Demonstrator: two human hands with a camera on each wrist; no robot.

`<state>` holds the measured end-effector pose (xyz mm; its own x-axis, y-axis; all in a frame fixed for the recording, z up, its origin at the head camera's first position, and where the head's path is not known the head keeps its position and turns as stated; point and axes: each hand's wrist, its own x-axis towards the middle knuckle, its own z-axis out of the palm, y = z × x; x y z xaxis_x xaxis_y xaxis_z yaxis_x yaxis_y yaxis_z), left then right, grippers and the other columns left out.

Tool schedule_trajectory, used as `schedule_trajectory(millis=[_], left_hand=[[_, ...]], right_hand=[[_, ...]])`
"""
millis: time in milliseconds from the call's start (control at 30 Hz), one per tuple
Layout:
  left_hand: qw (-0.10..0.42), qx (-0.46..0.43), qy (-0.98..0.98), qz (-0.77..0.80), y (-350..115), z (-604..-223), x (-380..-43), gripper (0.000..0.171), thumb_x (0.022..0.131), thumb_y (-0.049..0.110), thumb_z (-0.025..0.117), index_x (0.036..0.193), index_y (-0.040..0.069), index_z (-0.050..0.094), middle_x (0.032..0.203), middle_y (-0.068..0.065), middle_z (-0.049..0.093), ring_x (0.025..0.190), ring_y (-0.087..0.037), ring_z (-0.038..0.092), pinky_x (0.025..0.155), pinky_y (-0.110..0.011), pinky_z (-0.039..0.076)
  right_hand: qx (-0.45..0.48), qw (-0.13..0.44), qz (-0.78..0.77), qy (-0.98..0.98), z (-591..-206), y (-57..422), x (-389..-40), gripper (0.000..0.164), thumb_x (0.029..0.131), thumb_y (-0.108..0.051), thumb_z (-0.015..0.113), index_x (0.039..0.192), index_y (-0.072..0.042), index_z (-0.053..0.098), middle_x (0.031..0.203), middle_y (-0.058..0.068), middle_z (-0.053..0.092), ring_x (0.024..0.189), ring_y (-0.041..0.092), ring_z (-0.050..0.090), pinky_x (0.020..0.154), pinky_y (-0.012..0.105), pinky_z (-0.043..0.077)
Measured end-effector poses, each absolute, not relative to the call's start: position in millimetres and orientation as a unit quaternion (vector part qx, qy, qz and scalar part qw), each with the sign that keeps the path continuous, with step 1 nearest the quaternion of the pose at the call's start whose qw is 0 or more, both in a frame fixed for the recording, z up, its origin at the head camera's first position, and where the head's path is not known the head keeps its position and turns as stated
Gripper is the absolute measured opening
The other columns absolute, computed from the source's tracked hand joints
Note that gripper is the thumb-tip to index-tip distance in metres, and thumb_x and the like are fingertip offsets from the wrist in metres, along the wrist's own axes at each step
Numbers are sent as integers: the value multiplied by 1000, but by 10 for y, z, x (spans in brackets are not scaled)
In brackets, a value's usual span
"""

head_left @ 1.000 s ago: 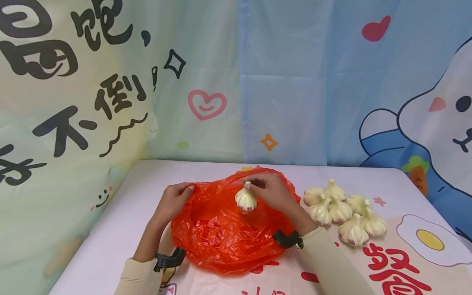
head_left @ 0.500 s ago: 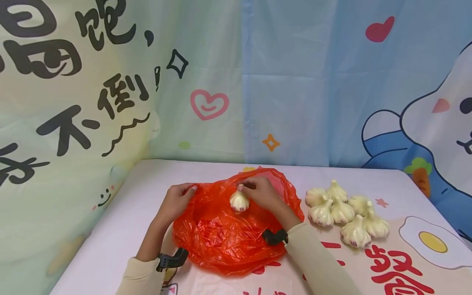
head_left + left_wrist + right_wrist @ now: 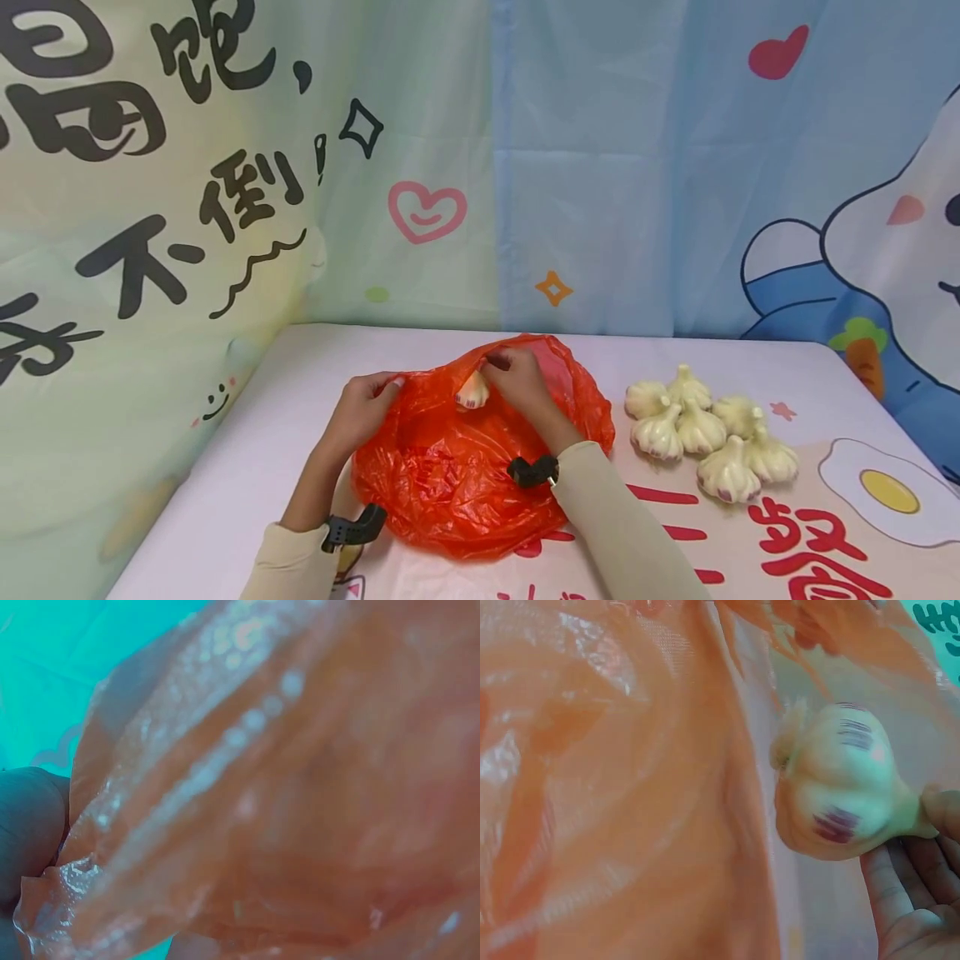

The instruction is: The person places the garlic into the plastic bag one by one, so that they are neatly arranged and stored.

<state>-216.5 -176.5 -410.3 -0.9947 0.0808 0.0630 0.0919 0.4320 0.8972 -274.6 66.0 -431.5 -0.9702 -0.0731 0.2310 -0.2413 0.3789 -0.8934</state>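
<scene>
My right hand (image 3: pixel 517 379) pinches a garlic bulb (image 3: pixel 840 784) by its stem at the mouth of a red plastic bag (image 3: pixel 442 483). In the head view the bulb hangs with its root end down, just inside the bag's far edge. Purple streaks mark its pale skin in the right wrist view. At the bag's upper left, my left hand (image 3: pixel 366 408) pinches the rim between thumb and fingers. Crumpled bag film fills most of the left wrist view and hides much of that hand. The bag's contents are hidden.
Several garlic bulbs (image 3: pixel 701 429) lie grouped on the table to the right of the bag. A printed mat (image 3: pixel 660 533) with red characters and a fried egg picture covers the table's front. A printed curtain (image 3: pixel 585 167) hangs behind the table.
My right hand has carried the garlic bulb left and slightly up, into the bag's opening. My left hand keeps its hold on the rim. The bag's far edge now stands a little higher.
</scene>
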Motion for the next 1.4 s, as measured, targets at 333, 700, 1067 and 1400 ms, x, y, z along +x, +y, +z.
schedule_trajectory(millis=[333,700,1067,1400], left_hand=[[18,-64,-847,-527,-1782,-4094,-2165,28,103,21,51,118,5,69,102,-10,70,82,-23,68,73,-35,58],[18,-65,-843,-534,-1765,-4104,-2186,28,103,22,50,116,6,69,100,-9,70,80,-22,68,71,-34,58],[19,-64,-845,-531,-1776,-4094,-2169,28,103,21,50,117,6,69,101,-9,70,80,-23,67,71,-35,58],[18,-52,-850,-524,-1805,-4091,-2187,30,103,22,50,118,5,69,101,-10,70,82,-23,66,74,-35,58]], right_hand=[[53,72,573,-815,-4449,539,-2785,21,90,-13,69,109,-4,73,100,8,71,94,27,62,87,43,54],[39,34,566,-823,-4495,535,-2776,27,88,-12,72,115,-9,69,106,5,69,96,26,61,87,43,53],[54,95,568,-816,-4538,497,-2791,28,88,-8,71,116,-3,67,109,12,69,100,29,64,89,43,52],[52,68,597,-798,-4523,479,-2783,34,88,-4,70,121,-4,64,114,11,67,105,29,63,91,42,51]])
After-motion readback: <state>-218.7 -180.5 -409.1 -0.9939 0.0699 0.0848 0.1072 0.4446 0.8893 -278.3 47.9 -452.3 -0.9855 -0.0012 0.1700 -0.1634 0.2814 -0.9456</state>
